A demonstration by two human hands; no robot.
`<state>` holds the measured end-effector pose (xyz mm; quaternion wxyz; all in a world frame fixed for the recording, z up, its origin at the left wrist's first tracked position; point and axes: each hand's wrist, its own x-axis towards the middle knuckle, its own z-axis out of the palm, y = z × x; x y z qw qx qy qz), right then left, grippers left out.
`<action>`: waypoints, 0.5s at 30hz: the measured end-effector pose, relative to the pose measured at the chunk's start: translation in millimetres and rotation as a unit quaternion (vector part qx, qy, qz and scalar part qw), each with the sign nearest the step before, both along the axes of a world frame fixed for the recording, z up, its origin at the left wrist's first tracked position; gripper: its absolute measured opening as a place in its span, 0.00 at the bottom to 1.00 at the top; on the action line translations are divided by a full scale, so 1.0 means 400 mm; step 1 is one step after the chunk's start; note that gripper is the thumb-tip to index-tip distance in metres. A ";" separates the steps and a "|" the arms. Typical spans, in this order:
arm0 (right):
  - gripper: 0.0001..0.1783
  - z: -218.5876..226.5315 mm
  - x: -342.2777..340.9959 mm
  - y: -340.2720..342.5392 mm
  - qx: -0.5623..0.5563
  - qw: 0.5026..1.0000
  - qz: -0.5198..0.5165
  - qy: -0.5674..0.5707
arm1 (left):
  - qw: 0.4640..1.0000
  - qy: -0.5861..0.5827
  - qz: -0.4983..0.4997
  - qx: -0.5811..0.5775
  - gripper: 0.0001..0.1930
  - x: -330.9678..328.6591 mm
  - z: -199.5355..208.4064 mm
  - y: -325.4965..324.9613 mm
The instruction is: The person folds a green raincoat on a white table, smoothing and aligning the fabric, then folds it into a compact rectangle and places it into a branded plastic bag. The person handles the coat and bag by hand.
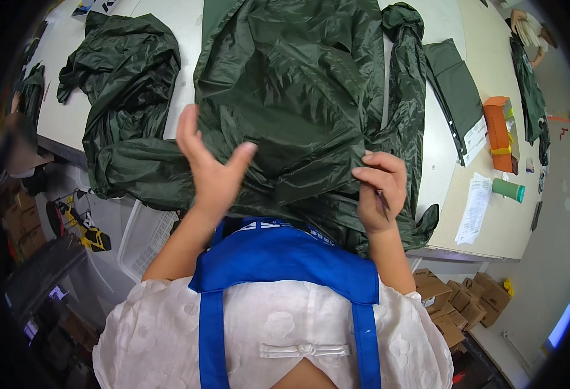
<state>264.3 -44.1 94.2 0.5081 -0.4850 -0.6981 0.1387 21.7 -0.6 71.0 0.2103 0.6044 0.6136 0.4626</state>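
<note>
Pinching dark green fabric (311, 97) with my right hand (383, 188), left hand (215, 165) splayed empty, I judge its slickness risks slippage.

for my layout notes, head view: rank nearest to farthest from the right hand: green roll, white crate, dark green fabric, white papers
1. Dark green fabric, touching the right hand
2. White papers, to the right
3. Green roll, right, beyond the papers
4. White crate, lower left
</note>
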 end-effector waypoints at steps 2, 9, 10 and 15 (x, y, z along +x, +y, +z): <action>0.12 -0.009 -0.019 -0.004 -0.008 1.000 0.007 0.006 | 0.974 0.067 -0.202 0.078 0.40 0.035 0.076 0.006; 0.08 -0.007 -0.015 -0.005 -0.116 0.973 0.045 0.195 | 0.926 0.008 -0.344 0.154 0.19 0.156 0.021 0.013; 0.08 -0.013 -0.022 -0.009 -0.160 0.925 -0.013 0.343 | 0.920 0.003 -0.358 0.160 0.18 0.155 0.020 0.014; 0.02 0.015 0.036 0.050 -0.302 0.936 -0.046 0.173 | 0.918 0.004 -0.353 0.179 0.15 0.153 0.021 0.015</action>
